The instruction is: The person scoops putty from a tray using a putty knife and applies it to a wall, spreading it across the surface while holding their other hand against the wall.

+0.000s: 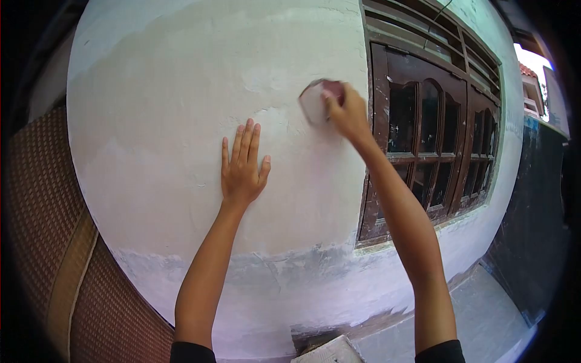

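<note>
My left hand (pixel 244 163) lies flat against the pale plastered wall (pixel 181 121), its fingers stretched upward and the thumb apart. Higher up and to the right, my right hand (pixel 349 112) grips a piece of sandpaper (pixel 314 103), whitish on one face and reddish-brown at the edge. The sandpaper is at the wall surface and a little blurred by motion. Between the two hands the plaster shows a flaked, uneven patch (pixel 269 113).
A brown wooden window (pixel 417 136) with glass panes and slats above is close on the right. Woven brown panels (pixel 36 175) stand at the left. A dark board (pixel 526 212) is at the far right. Below, a pale slab (pixel 331 352) lies by a hole at the wall's foot.
</note>
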The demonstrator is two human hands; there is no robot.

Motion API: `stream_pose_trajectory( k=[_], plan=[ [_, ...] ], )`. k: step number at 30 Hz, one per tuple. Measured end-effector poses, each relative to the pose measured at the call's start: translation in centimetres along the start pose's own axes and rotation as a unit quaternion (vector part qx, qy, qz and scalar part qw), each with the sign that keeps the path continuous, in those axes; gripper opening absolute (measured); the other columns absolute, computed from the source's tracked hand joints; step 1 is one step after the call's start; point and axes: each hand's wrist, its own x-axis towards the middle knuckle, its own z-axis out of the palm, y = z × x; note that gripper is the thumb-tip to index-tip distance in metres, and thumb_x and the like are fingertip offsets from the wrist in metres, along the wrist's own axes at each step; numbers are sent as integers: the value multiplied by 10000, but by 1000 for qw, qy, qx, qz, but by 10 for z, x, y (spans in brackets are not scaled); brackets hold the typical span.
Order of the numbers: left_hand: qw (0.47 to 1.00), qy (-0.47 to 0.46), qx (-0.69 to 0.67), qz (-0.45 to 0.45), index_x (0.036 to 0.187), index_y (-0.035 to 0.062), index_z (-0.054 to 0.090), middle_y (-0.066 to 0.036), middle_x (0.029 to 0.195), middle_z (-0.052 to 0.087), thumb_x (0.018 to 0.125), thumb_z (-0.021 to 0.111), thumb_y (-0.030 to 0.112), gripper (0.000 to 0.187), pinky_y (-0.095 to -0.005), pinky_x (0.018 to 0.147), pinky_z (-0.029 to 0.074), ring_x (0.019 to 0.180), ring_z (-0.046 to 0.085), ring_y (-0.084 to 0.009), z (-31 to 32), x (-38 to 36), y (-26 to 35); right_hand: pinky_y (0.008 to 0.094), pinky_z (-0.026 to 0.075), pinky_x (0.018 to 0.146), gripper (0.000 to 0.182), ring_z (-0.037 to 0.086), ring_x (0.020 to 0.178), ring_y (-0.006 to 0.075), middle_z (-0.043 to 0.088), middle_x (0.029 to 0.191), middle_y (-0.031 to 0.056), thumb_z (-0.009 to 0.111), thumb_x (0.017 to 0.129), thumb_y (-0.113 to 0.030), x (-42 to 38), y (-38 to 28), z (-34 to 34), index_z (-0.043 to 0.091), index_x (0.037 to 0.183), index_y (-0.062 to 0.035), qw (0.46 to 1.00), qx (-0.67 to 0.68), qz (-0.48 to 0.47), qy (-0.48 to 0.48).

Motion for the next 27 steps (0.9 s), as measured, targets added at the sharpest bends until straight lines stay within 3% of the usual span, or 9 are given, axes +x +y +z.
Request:
stream_pose_trajectory(
  k=[2,6,9,11,13,15,20,25,27],
  plan=[
    [1000,-3,4,-7,1546,116,302,-47,1614,283,945,498,281,653,-501,1221,144,1494,243,-213,1,0,0,441,497,738,389,643,798,361,653,873,240,664,897,-322,15,19,-9,627,1049,34,973,87,184,108],
    [1000,4,6,0,1543,113,308,-49,1613,286,946,495,282,648,-500,1221,146,1493,247,-215,0,1,0,464,504,765,381,660,849,399,661,900,271,659,894,-301,0,13,-11,627,1049,45,968,185,168,37],
    [1000,3,3,0,1544,110,303,-55,1612,287,941,503,274,656,-501,1220,148,1492,250,-217,0,0,0,452,514,774,364,673,836,352,674,908,238,668,898,-297,0,30,-18,634,1054,30,976,38,181,111],
    [1000,-2,8,-5,1547,111,293,-57,1615,279,938,509,262,664,-502,1221,145,1493,246,-217,1,1,0,442,506,757,355,649,791,340,662,877,211,661,907,-296,3,44,-22,630,1054,26,954,117,223,164],
    [1000,-5,7,-5,1549,113,286,-55,1617,274,939,507,264,666,-502,1222,140,1495,241,-215,-1,0,-1,429,508,756,347,655,802,343,668,884,214,668,905,-283,-8,32,-25,629,1064,22,948,196,225,111],
    [1000,-7,2,-3,1552,116,280,-54,1619,268,939,504,266,669,-501,1223,135,1496,236,-213,0,0,1,406,514,726,335,672,799,266,674,879,210,690,891,-265,-25,17,-18,622,1056,19,989,93,110,30],
    [1000,-13,16,-17,1554,127,275,-37,1620,266,942,491,273,666,-502,1227,127,1496,232,-213,3,-2,1,421,521,734,308,687,803,295,681,882,218,669,915,-250,-14,40,-43,605,1045,23,910,196,303,205],
    [1000,-8,16,-10,1555,123,273,-41,1619,268,941,492,267,667,-500,1227,127,1496,232,-213,1,-2,1,406,519,757,294,679,850,258,694,955,182,650,933,-244,-36,29,-34,603,1030,29,993,56,92,38],
    [1000,-7,24,-7,1555,118,271,-45,1619,268,940,493,265,670,-499,1226,128,1496,233,-212,1,-3,1,394,504,735,291,669,839,256,686,934,186,657,929,-264,-26,46,-45,610,1044,-1,931,145,293,162]
  ],
)
